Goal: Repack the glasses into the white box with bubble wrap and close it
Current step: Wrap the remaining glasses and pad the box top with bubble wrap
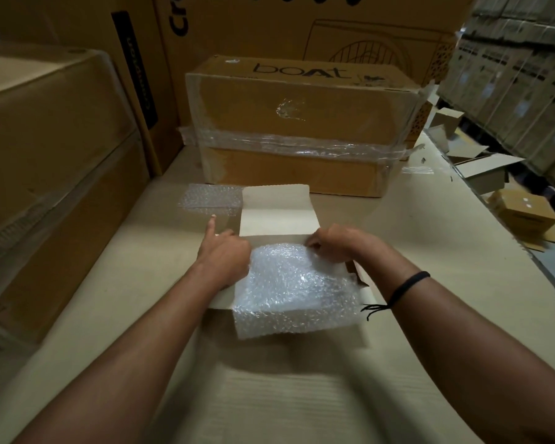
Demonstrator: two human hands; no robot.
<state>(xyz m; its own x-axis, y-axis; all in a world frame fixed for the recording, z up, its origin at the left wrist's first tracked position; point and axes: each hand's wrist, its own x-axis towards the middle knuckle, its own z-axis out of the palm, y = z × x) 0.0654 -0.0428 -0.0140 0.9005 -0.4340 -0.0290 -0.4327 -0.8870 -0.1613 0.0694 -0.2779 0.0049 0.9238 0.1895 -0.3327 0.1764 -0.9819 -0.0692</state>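
The white box [277,216] lies open on the cardboard work surface, its lid flap standing up at the far side. A sheet of bubble wrap [293,290] covers the box's inside and hangs over its near edge. My left hand [225,251] rests at the sheet's far left corner, index finger pointing away, other fingers curled at the box edge. My right hand [334,243] pinches the sheet's far right edge. A second piece of bubble wrap [210,200] lies left of the lid. The glasses are hidden.
A taped brown carton [302,123] marked "boat" stands just behind the box. Large cartons [52,161] wall in the left side. Past the surface's right edge, small open boxes [494,174] lie on the floor below stacked shelving.
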